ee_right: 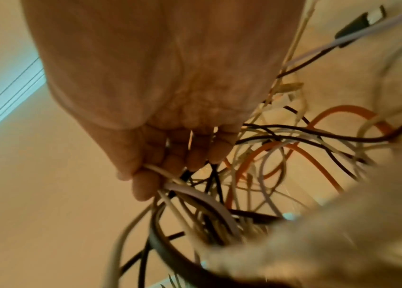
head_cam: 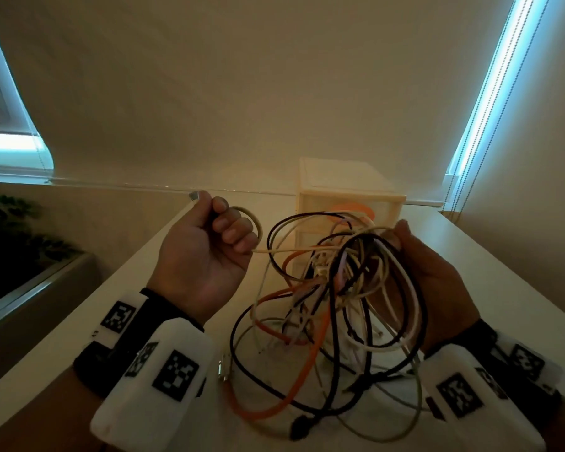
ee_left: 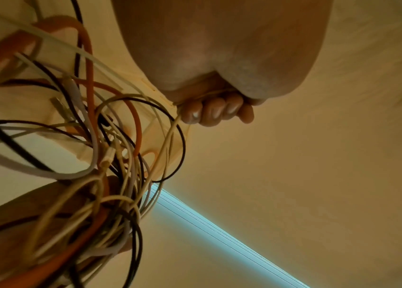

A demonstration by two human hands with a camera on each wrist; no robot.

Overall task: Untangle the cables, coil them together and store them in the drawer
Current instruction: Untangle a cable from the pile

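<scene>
A tangle of black, white, cream and orange cables [head_cam: 327, 288] hangs above the white table [head_cam: 137, 275], its lower loops lying on the top. My right hand [head_cam: 415, 256] grips the top of the bundle [ee_right: 185, 187], fingers curled round several strands. My left hand [head_cam: 216, 243] is raised in a fist to the left, gripping a single cream cable [head_cam: 252, 220] that loops over its fingers and runs taut into the tangle. In the left wrist view the curled fingers [ee_left: 214, 113] clamp that strand [ee_left: 168, 140]. A small cream drawer unit [head_cam: 346, 190] stands behind the cables, drawers shut.
A wall and roller blind rise directly behind the table, with bright window strips at left [head_cam: 10, 148] and right [head_cam: 490, 83]. A dark plant in a trough [head_cam: 17, 236] sits off the table's left edge. A metal plug [head_cam: 223, 370] and a black plug [head_cam: 302, 425] lie near the front.
</scene>
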